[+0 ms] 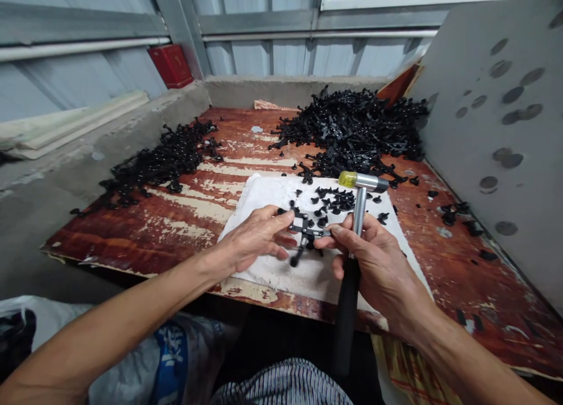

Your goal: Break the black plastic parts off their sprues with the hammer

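Between my two hands is a black bracket with a square frame and thin arms (pixel 300 223), held above a white cloth (pixel 255 270). My left hand (pixel 259 232) pinches the frame's left side between thumb and fingers. My right hand (pixel 373 255) grips the bracket's right arm with thumb and fingertip. That same hand also keeps a mallet (pixel 359 208) upright, its black handle (pixel 347 311) tucked in the palm and its yellow-and-grey head on top. Small black round-headed pieces (pixel 341 201) lie scattered on the cloth just beyond my hands.
A large heap of black parts (pixel 352 129) stands at the back right of the worn red-brown board (pixel 176 229). A smaller black pile (pixel 162 159) lies at the left. A spotted grey panel (pixel 492 123) rises on the right. A red box (pixel 170 66) sits on the back-left ledge.
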{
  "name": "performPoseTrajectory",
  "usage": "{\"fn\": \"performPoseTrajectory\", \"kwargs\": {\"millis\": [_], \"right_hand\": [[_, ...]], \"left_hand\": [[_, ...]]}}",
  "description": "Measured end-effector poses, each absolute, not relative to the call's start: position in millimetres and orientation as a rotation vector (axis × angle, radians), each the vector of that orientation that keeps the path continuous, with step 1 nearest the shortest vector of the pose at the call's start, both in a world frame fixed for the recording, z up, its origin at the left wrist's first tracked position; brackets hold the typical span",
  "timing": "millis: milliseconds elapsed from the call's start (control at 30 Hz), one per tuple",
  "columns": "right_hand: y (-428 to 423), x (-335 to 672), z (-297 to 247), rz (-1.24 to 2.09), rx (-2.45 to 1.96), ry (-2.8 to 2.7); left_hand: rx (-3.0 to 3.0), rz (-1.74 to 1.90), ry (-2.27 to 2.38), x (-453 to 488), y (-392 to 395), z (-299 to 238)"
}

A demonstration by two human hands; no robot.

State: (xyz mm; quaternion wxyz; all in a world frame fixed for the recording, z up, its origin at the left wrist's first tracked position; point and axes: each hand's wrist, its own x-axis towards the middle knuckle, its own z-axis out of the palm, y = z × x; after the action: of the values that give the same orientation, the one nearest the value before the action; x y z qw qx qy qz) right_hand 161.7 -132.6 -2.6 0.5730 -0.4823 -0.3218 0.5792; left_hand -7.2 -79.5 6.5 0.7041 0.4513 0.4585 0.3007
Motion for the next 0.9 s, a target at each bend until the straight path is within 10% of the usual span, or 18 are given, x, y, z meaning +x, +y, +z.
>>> {"fn": "performPoseTrajectory", "kwargs": {"millis": [900], "right_hand": [[-160.9,181.2,-9.5,1.280,-1.234,-0.806]], "left_hand": [[1.037,0.797,1.146,5.3,-50.5,1.0]]}}
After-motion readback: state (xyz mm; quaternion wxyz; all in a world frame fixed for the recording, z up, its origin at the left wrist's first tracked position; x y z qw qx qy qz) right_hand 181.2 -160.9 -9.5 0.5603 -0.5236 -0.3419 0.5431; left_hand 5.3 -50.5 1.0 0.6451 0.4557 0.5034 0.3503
